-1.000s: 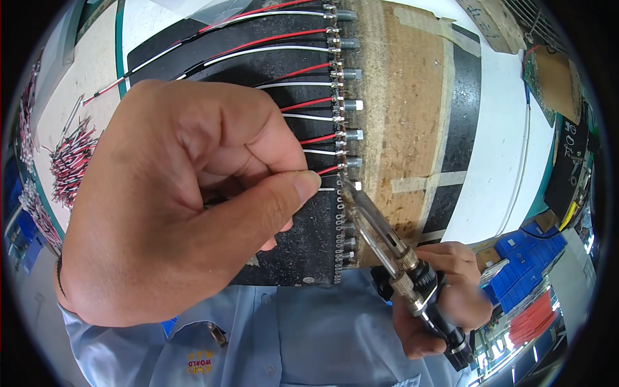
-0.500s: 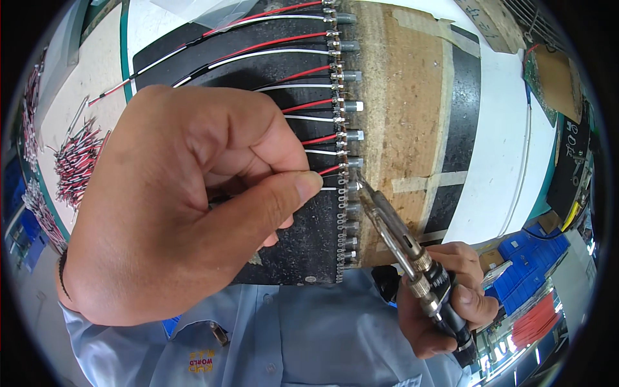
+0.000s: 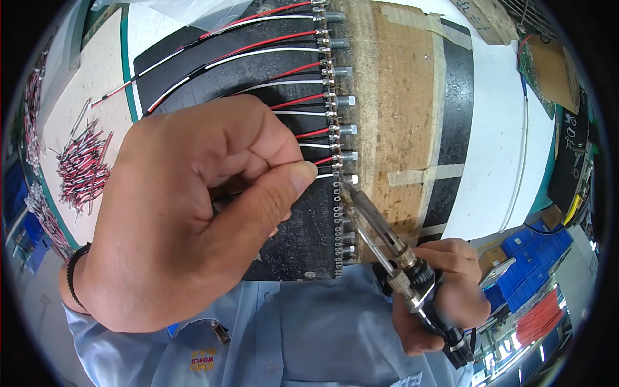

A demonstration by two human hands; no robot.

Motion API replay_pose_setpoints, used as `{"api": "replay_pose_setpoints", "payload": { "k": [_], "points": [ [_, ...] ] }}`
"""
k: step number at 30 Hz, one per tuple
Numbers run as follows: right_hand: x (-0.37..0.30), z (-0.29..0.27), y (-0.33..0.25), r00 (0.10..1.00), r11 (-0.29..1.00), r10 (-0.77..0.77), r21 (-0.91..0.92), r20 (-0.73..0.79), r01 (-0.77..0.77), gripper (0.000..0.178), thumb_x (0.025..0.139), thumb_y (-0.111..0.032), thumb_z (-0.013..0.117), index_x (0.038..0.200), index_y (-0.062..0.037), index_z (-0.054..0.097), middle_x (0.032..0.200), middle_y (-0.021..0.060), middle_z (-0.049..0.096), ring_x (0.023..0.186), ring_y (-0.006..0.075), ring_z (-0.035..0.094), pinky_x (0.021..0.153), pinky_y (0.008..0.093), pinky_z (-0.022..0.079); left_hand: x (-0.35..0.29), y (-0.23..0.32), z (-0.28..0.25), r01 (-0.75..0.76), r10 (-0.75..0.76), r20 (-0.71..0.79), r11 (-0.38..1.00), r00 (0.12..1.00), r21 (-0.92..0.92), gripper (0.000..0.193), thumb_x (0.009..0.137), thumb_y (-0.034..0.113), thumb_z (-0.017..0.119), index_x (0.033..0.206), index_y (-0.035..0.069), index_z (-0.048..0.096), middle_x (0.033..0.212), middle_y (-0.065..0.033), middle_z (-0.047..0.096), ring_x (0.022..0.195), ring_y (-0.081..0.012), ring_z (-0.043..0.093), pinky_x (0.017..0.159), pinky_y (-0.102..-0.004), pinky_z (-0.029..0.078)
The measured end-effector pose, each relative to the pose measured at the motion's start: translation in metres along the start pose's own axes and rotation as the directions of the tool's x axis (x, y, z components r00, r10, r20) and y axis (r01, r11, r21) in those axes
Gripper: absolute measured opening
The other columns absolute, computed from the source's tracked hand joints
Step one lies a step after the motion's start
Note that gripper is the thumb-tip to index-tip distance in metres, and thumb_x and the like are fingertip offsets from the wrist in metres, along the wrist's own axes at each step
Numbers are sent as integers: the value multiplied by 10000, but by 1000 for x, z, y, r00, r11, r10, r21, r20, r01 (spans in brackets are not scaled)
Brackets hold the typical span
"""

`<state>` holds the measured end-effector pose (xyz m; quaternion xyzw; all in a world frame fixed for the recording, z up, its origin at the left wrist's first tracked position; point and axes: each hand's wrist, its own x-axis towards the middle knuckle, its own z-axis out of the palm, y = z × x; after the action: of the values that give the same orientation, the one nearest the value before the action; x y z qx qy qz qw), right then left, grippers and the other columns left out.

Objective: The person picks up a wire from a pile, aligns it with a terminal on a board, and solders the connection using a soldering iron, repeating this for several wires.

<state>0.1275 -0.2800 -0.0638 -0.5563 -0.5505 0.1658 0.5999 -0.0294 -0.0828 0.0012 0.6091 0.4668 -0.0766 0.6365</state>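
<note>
Wire pair point(image 3: 324, 160), red and white, lies with its ends at the metal terminal row point(image 3: 337, 208), pinched in the left hand's point(image 3: 193, 213) closed grip. The right hand's point(image 3: 465, 298) grip wraps the soldering iron point(image 3: 379, 220), tip close by the white end; good work wants a steady pinch and brief heat, clear of neighbouring joints.

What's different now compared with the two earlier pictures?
The right hand drew the soldering iron back rightward, then brought its tip left again, close to the row of metal connectors. Nothing was picked up or let go. The left hand still pinches a red wire, and the iron stays in the right hand's grip.
</note>
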Motion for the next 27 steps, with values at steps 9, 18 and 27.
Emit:
{"api": "replay_pose_setpoints", "payload": {
  "k": [9,18,27],
  "points": [
    [2,0,3,999,999,-31,-7,29,31,493,924,-492,522,1117,-40,492,624,126,592,506,252,582,503,353,455,-3,-5,0,-53,54,-13,995,998,79,87,924,24,625,882,-43,586,703,-47,619,602,-62,567,559,-197,460],
    [2,3,1,1000,1000,-11,-2,-2,11,488,932,-482,503,1125,-34,489,619,122,572,499,240,565,502,352,432,-6,-6,12,120,-135,-131,986,982,-117,92,917,23,632,876,-41,580,697,-48,619,591,-60,575,551,-192,467],
    [0,1,-2,999,999,34,30,-38,-33,463,923,-451,534,1125,-34,513,638,162,585,490,236,532,499,348,394,-8,-5,25,-61,56,-252,998,966,-10,84,912,12,630,877,-41,575,708,-43,617,599,-58,573,555,-190,466]
  ]
}}
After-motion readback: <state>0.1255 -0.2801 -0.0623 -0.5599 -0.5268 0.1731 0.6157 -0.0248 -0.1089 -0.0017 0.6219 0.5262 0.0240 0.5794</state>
